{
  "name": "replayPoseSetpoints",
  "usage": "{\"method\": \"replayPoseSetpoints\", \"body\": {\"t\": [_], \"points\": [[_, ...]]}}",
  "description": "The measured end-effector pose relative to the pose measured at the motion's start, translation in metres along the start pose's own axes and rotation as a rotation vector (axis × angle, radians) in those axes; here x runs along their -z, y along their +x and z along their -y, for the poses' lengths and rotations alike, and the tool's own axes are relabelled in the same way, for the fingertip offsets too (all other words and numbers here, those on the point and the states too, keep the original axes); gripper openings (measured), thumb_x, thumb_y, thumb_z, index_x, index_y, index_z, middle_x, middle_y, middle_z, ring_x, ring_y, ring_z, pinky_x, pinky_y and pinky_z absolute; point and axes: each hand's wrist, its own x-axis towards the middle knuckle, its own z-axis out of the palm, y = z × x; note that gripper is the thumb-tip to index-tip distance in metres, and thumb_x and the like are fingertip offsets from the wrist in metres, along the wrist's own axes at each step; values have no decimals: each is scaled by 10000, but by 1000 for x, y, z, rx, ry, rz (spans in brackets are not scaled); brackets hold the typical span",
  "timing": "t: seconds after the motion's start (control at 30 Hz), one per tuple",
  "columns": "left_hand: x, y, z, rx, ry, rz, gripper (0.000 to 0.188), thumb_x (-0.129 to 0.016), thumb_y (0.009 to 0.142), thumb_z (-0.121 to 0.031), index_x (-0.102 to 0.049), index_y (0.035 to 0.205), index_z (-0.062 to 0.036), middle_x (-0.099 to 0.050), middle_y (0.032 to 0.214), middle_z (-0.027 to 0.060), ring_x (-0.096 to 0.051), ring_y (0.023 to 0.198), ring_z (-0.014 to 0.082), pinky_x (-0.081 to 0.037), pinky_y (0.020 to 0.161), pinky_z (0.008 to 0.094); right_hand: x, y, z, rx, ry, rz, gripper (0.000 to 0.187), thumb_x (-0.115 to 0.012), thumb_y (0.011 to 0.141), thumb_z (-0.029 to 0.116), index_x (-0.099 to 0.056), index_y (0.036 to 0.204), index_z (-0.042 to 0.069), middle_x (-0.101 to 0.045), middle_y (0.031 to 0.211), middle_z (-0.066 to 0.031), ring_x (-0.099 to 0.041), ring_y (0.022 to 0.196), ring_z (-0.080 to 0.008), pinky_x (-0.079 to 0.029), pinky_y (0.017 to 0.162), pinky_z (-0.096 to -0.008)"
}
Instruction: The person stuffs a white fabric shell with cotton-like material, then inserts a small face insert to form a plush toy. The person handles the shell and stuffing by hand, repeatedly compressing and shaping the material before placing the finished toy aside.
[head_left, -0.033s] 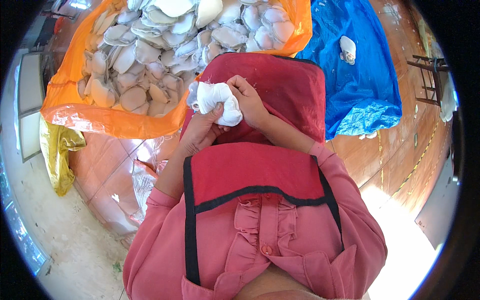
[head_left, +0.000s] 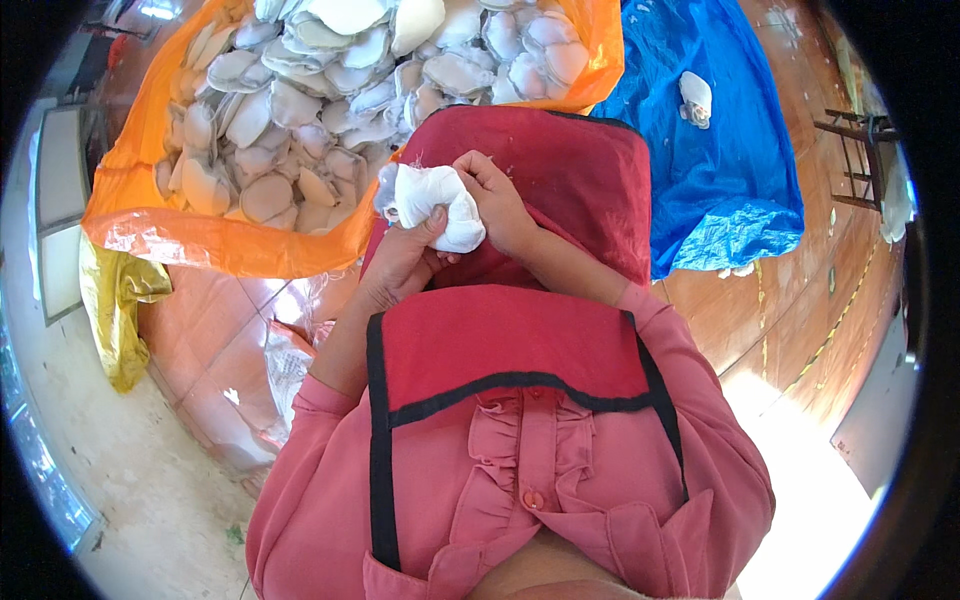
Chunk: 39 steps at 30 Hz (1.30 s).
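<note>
A bunched white fabric piece (head_left: 455, 205), soft and padded looking, is held over my lap in front of the red apron (head_left: 570, 190). My left hand (head_left: 405, 262) grips its lower side, with the thumb pressed on top. At its upper right edge, the fingers of my right hand (head_left: 497, 205) pinch the cloth. Greyish fluffy material pokes out at the piece's left end. The fingertips under the cloth are hidden.
Ahead to the left lies an orange sheet (head_left: 230, 245) heaped with several rounded white pads (head_left: 290, 100). A blue sheet (head_left: 725, 150) on the right bears one small white bundle (head_left: 695, 100). A yellow bag (head_left: 120, 310) lies at left; a dark stool (head_left: 860, 155) stands far right.
</note>
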Motion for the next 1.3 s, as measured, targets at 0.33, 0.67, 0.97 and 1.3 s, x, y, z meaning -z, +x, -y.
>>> {"method": "replayPoseSetpoints", "body": {"t": [0.33, 0.67, 0.97, 1.3], "points": [[4, 11, 8, 26, -25, -196, 328, -648, 931, -226, -570, 1234, -126, -668, 1047, 14, -659, 891, 174, -554, 679, 328, 9, -2, -18, 177, -226, -53, 166, -502, 992, 188, -549, 930, 41, -561, 883, -33, -512, 851, -132, -455, 789, -300], [0, 9, 4, -36, -23, 127, 429, -725, 858, -132, -564, 1255, -126, -641, 1167, 25, -618, 1091, 208, -527, 924, 405, 9, -4, -22, 159, 74, 10, 91, -524, 998, 140, -550, 953, 66, -550, 881, 15, -502, 803, -67, -454, 723, -237], [-10, 16, -1, -310, 18, -184, 377, -709, 872, -141, -567, 1221, -120, -661, 1078, 27, -633, 945, 172, -512, 757, 323, 13, -11, -10, 262, -94, -132, 163, -576, 961, 147, -570, 1076, 32, -604, 1008, -30, -547, 961, -87, -465, 814, -256], [-4, 8, -4, -110, 38, -157, 376, -558, 958, -475, -565, 1118, -134, -626, 948, 27, -596, 788, 148, -505, 732, 310, 18, -14, -13, 67, -343, -108, 328, -695, 871, 133, -543, 1144, 34, -616, 1060, -52, -584, 949, -130, -481, 851, -298]]}}
